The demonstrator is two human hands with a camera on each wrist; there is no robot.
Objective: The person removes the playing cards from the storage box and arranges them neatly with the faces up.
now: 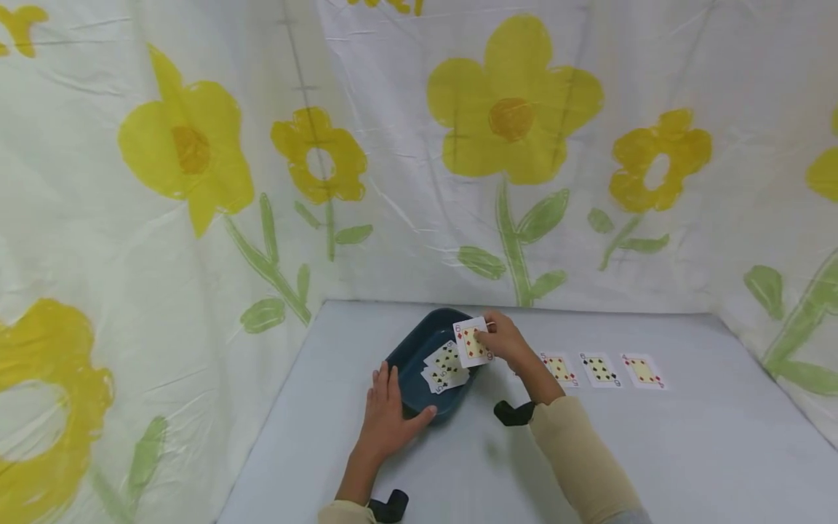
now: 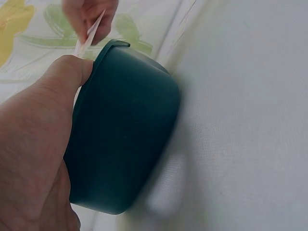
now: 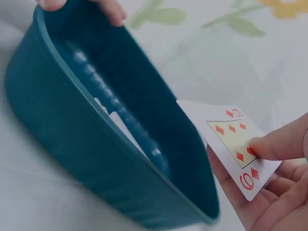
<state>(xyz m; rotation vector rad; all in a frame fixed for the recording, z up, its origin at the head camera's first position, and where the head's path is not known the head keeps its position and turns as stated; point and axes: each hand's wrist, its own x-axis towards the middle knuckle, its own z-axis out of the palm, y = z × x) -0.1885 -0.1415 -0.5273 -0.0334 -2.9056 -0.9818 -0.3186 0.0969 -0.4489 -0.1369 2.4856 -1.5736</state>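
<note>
A dark teal tub (image 1: 409, 378) stands on the table, with several black-suited playing cards (image 1: 445, 367) lying overlapped inside it. My right hand (image 1: 505, 338) pinches a diamonds playing card (image 1: 470, 342) over the tub's right rim. The thumb (image 3: 279, 144) presses on the card's face, and the other fingers lie behind it. On the near left end of the tub rests my left hand (image 1: 386, 418), fingers spread along one side and thumb on the other. In the left wrist view that thumb (image 2: 72, 70) lies at the rim, beside the tub's outer wall (image 2: 125, 125).
Face-up playing cards lie in a row to the right: a diamonds card (image 1: 559, 369), a black-suited card (image 1: 599, 370) and another diamonds card (image 1: 643, 371). My right forearm partly covers the row's left end. A flower-painted white curtain (image 1: 406, 240) hangs behind the table (image 1: 668, 451).
</note>
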